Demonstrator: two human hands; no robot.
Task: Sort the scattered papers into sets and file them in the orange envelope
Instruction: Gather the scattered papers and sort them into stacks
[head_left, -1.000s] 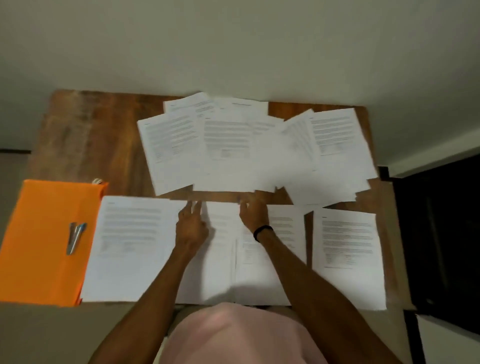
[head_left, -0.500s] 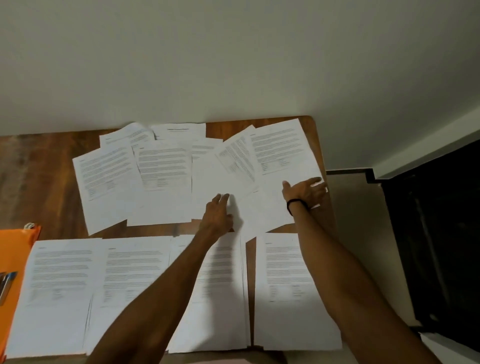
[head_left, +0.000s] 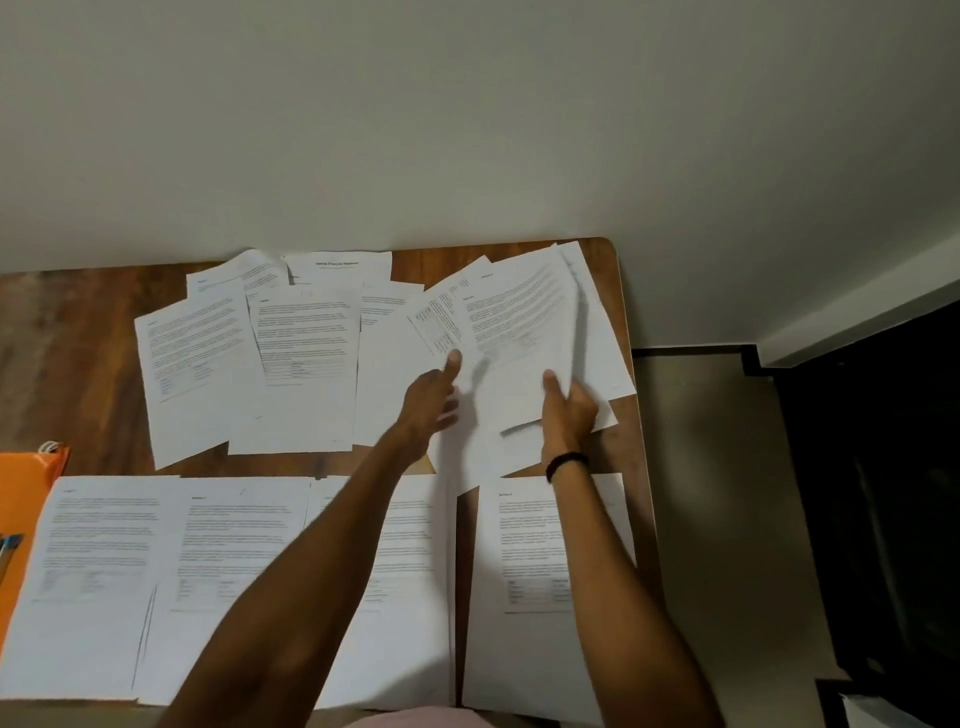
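Note:
Scattered printed papers (head_left: 306, 343) overlap along the far half of the wooden table (head_left: 78, 353). Sorted sets (head_left: 104, 571) lie side by side along the near edge, with one set (head_left: 519, 623) at the right. Only a strip of the orange envelope (head_left: 26, 493) shows at the left edge. My right hand (head_left: 569, 410) grips the lower edge of a sheet (head_left: 519, 322) in the far right pile, and the sheet curves up off the pages below. My left hand (head_left: 431, 395) reaches beside it, one straight finger touching a rotated sheet (head_left: 436, 317).
Pens (head_left: 8, 545) lie on the envelope. The table's right edge (head_left: 641, 441) runs just past the right pile, with tiled floor (head_left: 727, 519) and a dark opening (head_left: 883, 493) beyond. A plain wall (head_left: 467, 130) backs the table.
The view swung right, pushing the envelope nearly out of frame. Both hands left the near sets and reached to the far right pile. My right hand took hold of a sheet and raised it.

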